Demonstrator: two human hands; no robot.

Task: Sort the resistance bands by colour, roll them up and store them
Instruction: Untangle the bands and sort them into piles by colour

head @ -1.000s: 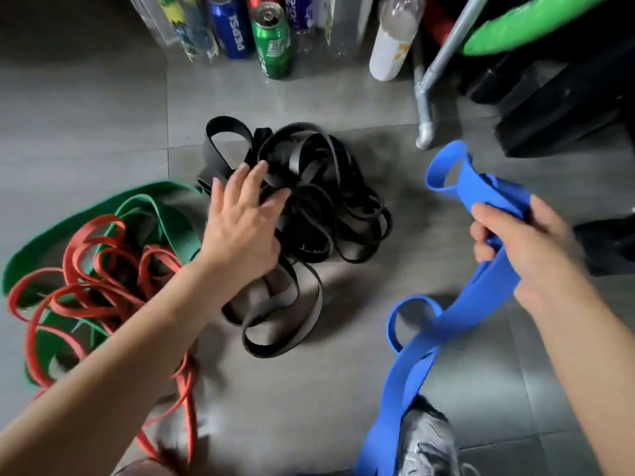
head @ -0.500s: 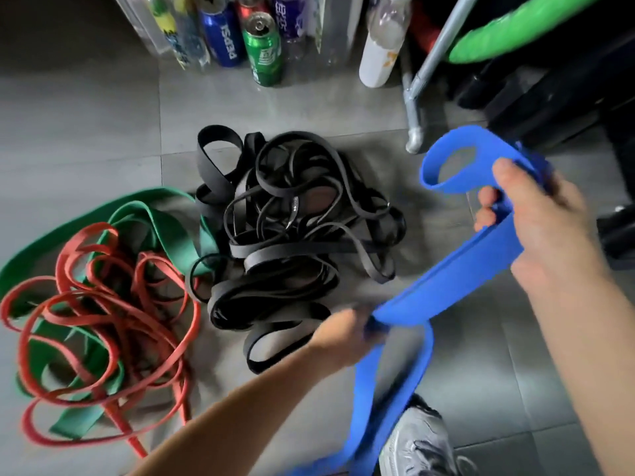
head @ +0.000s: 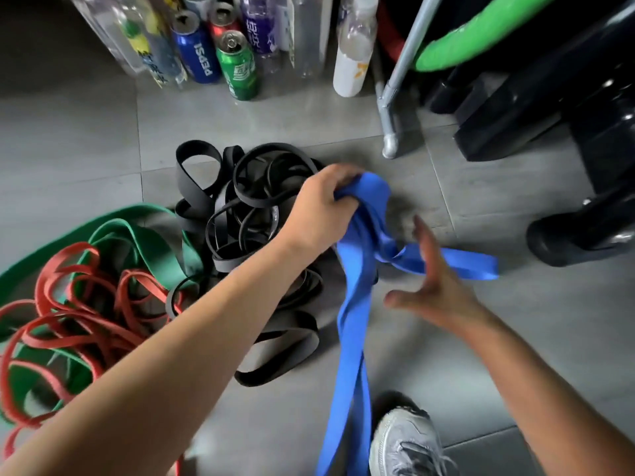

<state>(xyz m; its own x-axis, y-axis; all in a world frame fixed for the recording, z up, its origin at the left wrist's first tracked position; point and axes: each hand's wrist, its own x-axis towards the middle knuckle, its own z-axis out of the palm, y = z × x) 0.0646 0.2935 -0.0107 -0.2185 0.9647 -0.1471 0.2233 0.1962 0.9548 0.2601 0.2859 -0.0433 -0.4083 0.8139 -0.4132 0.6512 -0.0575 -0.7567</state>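
My left hand grips the folded top of a wide blue band, which hangs down toward my shoe. My right hand is spread with straight fingers beside a loose blue end and holds nothing. A tangled heap of black bands lies on the floor behind my left hand. At the left, red bands lie knotted over green bands.
Drink cans and plastic bottles stand in a row at the back. A grey metal leg and black gym equipment fill the right rear. My grey shoe is at the bottom on the grey tiled floor.
My left hand moved from the black heap to the blue band and lifted its fold. My right hand released the blue band, dropped lower and spread out.
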